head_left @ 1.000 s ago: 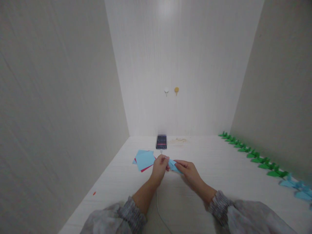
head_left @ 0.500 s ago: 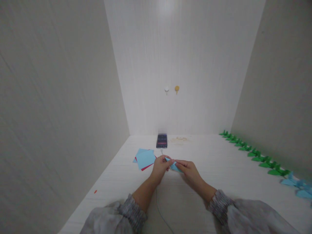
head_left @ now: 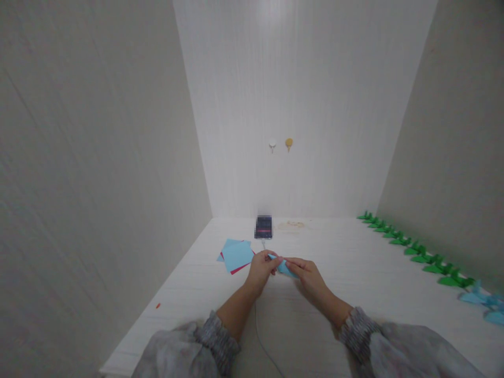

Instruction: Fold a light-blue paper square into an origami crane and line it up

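Observation:
A small piece of folded light-blue paper point(head_left: 284, 267) is held between my two hands above the white table. My left hand point(head_left: 261, 270) pinches its left end, thumb on top. At its right end, my right hand point(head_left: 309, 274) grips it between thumb and fingers. Parts of the paper are hidden behind the fingers. Just left of my left hand lies a loose stack of square paper sheets point(head_left: 238, 256), light blue on top with red edges showing beneath.
A phone point(head_left: 263, 227) with a white cable point(head_left: 260, 336) lies near the back wall. Along the right wall runs a row of green folded paper figures point(head_left: 415, 252), then light-blue ones point(head_left: 494, 316). A small orange bit point(head_left: 158, 305) lies at left. Two hooks point(head_left: 289, 143) hang on the wall.
The view has shifted slightly, so everything sits a little further right. Both hands keep their hold on the folded paper, with hardly any change in the fingers.

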Tool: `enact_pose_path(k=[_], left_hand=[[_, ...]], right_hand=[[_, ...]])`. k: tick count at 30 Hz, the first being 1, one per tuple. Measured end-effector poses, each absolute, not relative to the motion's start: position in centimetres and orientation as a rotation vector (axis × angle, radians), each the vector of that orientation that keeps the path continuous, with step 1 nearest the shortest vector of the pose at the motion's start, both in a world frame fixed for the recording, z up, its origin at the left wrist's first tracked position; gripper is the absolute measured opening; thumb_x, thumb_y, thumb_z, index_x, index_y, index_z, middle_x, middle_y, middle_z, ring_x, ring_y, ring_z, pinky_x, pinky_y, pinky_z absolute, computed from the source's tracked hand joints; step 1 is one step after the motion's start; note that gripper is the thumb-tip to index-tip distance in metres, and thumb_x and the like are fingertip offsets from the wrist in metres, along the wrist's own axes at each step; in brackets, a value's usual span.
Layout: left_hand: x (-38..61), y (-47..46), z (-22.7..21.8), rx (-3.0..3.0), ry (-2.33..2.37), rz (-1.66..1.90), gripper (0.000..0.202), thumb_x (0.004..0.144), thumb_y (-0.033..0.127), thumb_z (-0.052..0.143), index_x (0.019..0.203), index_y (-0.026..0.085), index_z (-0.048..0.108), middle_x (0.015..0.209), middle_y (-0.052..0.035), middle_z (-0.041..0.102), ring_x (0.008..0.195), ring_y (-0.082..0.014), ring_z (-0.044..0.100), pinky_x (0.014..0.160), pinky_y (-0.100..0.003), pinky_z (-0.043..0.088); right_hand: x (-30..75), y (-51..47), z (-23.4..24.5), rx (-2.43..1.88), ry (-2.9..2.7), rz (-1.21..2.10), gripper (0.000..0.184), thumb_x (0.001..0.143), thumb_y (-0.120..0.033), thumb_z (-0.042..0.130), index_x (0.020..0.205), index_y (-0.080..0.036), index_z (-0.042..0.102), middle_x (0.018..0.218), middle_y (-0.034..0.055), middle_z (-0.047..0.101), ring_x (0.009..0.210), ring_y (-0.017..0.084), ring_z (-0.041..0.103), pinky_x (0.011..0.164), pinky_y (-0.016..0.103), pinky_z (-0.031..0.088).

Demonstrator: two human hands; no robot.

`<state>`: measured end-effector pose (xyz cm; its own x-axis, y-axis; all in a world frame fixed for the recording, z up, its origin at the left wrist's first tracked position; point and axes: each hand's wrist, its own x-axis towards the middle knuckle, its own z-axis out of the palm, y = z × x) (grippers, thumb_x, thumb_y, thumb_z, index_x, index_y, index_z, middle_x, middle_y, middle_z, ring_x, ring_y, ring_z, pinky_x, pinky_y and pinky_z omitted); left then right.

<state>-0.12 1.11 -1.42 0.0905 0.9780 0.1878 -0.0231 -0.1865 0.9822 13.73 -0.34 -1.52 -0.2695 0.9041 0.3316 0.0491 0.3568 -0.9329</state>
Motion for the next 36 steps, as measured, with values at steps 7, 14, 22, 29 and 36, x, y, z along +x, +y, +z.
enact_pose_path(k=[7,14,22,29,36], left_hand=[[0.2,1.1,-1.4,1.376,1.056,1.283,0.028,0.055,0.037,0.059,0.066,0.013,0.052,0.041,0.0044,0.046,0.036,-0.0059,0.039,0.038,-0.018,0.031],[0.3,0.7,-1.0,1.385,1.084,1.271,0.026,0.056,0.037,0.059,0.064,0.013,0.052,0.040,0.0049,0.045,0.035,-0.0060,0.039,0.037,-0.018,0.030],[0.5,0.7,-1.0,1.393,1.114,1.260,0.025,0.057,0.036,0.058,0.064,0.013,0.052,0.036,0.0060,0.043,0.032,-0.0053,0.036,0.035,-0.017,0.028],[0.7,0.5,-0.7,1.384,1.162,1.249,0.024,0.055,0.035,0.059,0.063,0.015,0.050,0.033,0.0070,0.043,0.029,-0.0059,0.036,0.032,-0.017,0.028],[0.7,0.3,-0.6,1.336,1.024,1.232,0.029,0.062,0.041,0.052,0.059,0.013,0.052,0.036,0.0027,0.049,0.032,-0.0073,0.042,0.036,-0.018,0.034]], right_hand=[[13.8,-0.7,-1.0,-0.958,-1.670,0.926,0.033,0.074,-0.038,0.042,0.083,-0.015,0.063,0.075,0.0053,0.063,0.073,0.018,0.055,0.068,0.028,0.041],[13.6,-1.0,-0.5,-1.057,-1.750,0.769,0.032,0.075,-0.036,0.038,0.079,-0.016,0.063,0.068,0.0034,0.062,0.065,0.016,0.054,0.060,0.024,0.040],[13.5,-1.1,-0.6,-1.122,-1.786,0.638,0.032,0.076,-0.034,0.036,0.068,-0.015,0.060,0.060,0.0016,0.058,0.058,0.014,0.052,0.054,0.022,0.037],[13.1,-0.6,-1.6,-1.046,-1.713,0.882,0.026,0.067,-0.038,0.050,0.078,-0.015,0.056,0.066,0.0020,0.060,0.060,0.015,0.054,0.055,0.023,0.040],[13.5,-0.5,-1.3,-1.003,-1.609,0.974,0.023,0.069,-0.037,0.047,0.065,-0.015,0.053,0.057,0.0006,0.057,0.055,0.013,0.052,0.052,0.022,0.039]])
